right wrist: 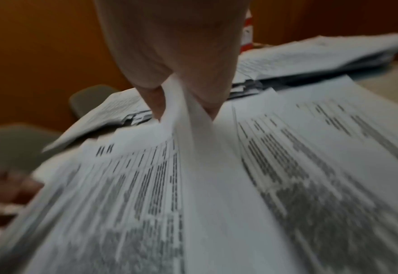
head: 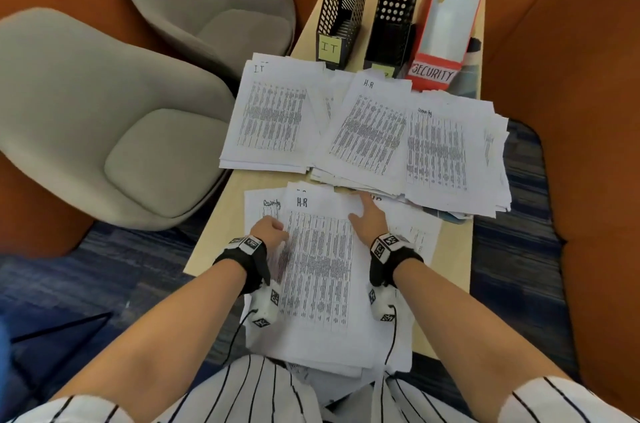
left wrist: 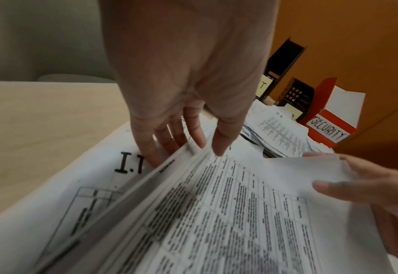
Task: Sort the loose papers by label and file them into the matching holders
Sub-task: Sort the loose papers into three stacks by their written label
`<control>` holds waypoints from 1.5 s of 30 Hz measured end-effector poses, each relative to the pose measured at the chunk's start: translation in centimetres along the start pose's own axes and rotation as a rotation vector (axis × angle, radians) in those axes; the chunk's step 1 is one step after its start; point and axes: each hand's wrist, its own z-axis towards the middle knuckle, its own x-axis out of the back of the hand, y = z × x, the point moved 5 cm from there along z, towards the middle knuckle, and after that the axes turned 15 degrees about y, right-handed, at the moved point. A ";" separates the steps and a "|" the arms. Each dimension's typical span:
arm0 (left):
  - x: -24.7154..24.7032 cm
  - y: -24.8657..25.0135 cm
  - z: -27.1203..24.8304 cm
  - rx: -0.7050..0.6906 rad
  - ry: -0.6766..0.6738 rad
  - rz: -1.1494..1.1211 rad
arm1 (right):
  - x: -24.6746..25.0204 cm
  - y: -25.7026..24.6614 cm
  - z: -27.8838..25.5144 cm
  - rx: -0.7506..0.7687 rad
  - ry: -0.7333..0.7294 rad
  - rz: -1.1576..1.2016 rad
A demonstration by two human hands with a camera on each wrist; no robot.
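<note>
A loose stack of printed sheets (head: 322, 329) lies at the table's near end, and its top sheet (head: 318, 266) is marked H.R. My left hand (head: 277, 230) pinches the left edge of a few upper sheets (left wrist: 193, 194), thumb above and fingers (left wrist: 170, 144) below, baring a sheet marked I.T (left wrist: 127, 165). My right hand (head: 363, 211) pinches the top sheet's right edge (right wrist: 184, 111) between thumb and finger. Farther back lie an IT pile (head: 273, 117), an H.R pile (head: 367, 131) and a Security pile (head: 450, 152).
Three holders stand at the far end: a black mesh one tagged IT (head: 343, 6), a black perforated one (head: 394, 17) and a red one tagged SECURITY (head: 446, 13) with paper in it. Two grey chairs (head: 114, 124) stand left of the narrow table (head: 214, 235).
</note>
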 end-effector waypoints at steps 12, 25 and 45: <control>1.3 1.7 -0.7 -0.199 0.073 -0.188 | 0.7 5.1 1.5 -0.480 0.098 0.425; 2.5 2.2 1.0 -0.157 0.134 -0.402 | 1.2 5.5 2.7 -0.395 0.135 0.418; 4.4 7.2 4.6 -0.049 -0.033 -0.875 | 1.9 1.0 3.3 -0.305 -0.434 0.297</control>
